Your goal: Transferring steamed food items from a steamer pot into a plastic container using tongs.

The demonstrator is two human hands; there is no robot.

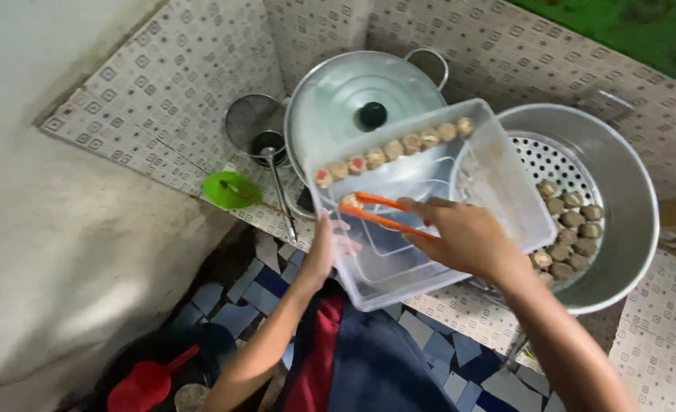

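- The left hand (324, 248) has its grip closed on the near edge of the clear tub (460, 164), which tilts over the desk (460, 305); a slack hold could let the tub slide off.
- The right hand (467, 238) has its grip closed on orange tongs (380, 212), whose tips pinch one dumpling (349, 201); squeezing harder could crush it, easing could drop it.
- The other dumplings (399, 146) line the tub's far wall, beyond the tongs.
- The steamer pot (628, 198) on the right holds more.
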